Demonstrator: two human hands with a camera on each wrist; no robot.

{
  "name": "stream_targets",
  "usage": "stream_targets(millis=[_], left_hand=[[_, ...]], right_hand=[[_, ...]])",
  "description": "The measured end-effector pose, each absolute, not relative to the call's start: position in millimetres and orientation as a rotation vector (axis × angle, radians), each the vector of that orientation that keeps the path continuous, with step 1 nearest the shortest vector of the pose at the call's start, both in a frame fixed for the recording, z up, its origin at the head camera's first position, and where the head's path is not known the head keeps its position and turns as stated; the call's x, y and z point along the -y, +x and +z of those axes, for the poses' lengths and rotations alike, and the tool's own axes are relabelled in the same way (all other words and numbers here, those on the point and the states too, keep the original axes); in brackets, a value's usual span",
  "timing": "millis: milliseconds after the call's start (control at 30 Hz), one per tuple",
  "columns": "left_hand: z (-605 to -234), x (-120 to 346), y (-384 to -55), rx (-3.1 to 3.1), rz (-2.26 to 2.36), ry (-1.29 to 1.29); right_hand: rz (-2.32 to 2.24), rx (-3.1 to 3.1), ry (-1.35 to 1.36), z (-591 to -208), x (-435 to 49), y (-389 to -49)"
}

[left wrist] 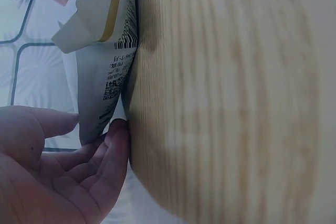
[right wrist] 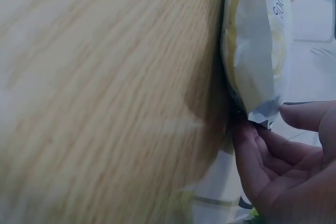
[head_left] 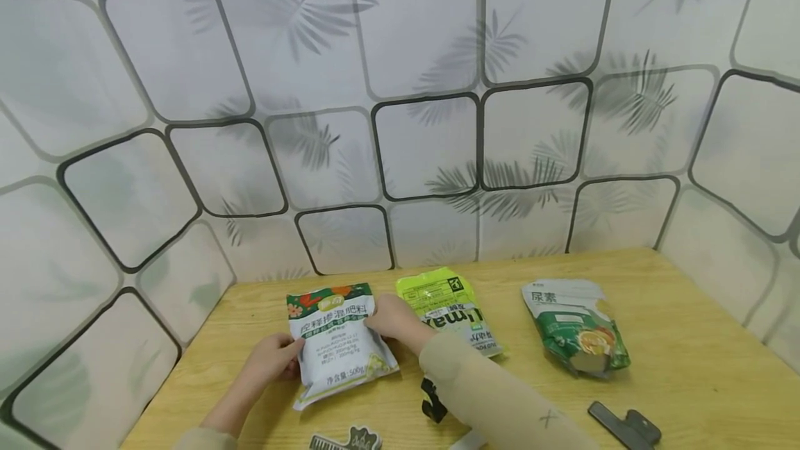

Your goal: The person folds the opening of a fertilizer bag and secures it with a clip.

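Note:
A white fertilizer bag [head_left: 337,353] with a green and red top lies near the left of the table, its printed front facing up. At its left edge, my left hand [head_left: 271,358] grips the bag, thumb on the front and fingers curled under the side. My right hand [head_left: 395,318] holds the opposite edge near the upper right corner. Up close in the left wrist view, the bag's side [left wrist: 105,72] shows a barcode and small print, with my fingertips right at the tabletop. The right wrist view shows the bag's corner [right wrist: 262,111] between thumb and fingers.
A yellow-green bag [head_left: 434,290] lies partly behind my right forearm. Farther right is a white and green urea bag [head_left: 578,328]. Along the front are a black clip [head_left: 432,401], a dark grey clip [head_left: 625,426] and a grey comb-like piece [head_left: 350,440]. Patterned cloth [head_left: 431,151] surrounds the wooden table [head_left: 700,353].

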State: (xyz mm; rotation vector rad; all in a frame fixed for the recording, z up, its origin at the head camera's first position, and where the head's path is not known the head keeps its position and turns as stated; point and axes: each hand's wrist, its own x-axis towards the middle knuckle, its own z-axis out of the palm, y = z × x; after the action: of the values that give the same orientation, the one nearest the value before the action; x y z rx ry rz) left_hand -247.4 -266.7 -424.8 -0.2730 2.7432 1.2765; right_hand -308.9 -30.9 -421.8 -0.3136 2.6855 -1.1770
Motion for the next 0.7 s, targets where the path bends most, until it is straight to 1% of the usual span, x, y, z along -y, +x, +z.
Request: stream_targets(millis=[233, 700], left_hand=[[-424.1, 265.3, -250.6, -2.730, 1.340, -0.278], [-426.0, 272.7, -248.9, -2.534, 1.545, -0.347]], right_hand=[[-1.227, -2.625, -0.300, -421.5, 29.2, -312.0], [-1.282, -2.626, -0.291, -422.8, 28.6, -305.9]])
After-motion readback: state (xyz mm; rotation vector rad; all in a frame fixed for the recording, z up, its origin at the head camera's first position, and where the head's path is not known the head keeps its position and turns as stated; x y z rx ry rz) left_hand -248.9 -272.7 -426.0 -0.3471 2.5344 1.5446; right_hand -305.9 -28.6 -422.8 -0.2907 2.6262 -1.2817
